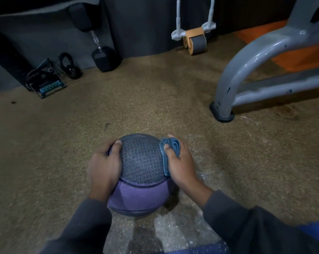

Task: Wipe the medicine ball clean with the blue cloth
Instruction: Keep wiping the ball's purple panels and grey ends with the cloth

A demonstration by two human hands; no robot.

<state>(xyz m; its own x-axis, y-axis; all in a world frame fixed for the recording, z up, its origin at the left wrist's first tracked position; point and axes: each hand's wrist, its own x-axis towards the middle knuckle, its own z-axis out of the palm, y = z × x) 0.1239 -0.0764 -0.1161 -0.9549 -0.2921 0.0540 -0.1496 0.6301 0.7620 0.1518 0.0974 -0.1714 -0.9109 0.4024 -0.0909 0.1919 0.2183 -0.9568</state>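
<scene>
The brown speckled floor (155, 99) fills most of the view, and the medicine ball (141, 162) sits on it in the lower middle, just in front of the person. Far from the ball, up and to its right, the grey curved frame (246, 70) of a gym machine stands on the floor with its black foot (221, 114). Well beyond the ball, against the dark wall, a black dumbbell (103, 52) leans upright, and to the right of it, also far behind the ball, there is an ab wheel (195, 42) with white handles. Far from the ball, up and to its left, a black kettlebell (69, 67) and a small metal frame with a blue part (47, 83) lie near the wall. The ball has a grey textured top panel and a purple lower panel. The left hand (104, 168) holds the left side of the ball, fingers curled around its curve and the thumb on the grey panel. The right hand (180, 162) presses the folded blue cloth (168, 153) against the right side of the ball, with the fingers bent over the cloth and gripping it. Both sleeves (237, 222) are dark grey.
</scene>
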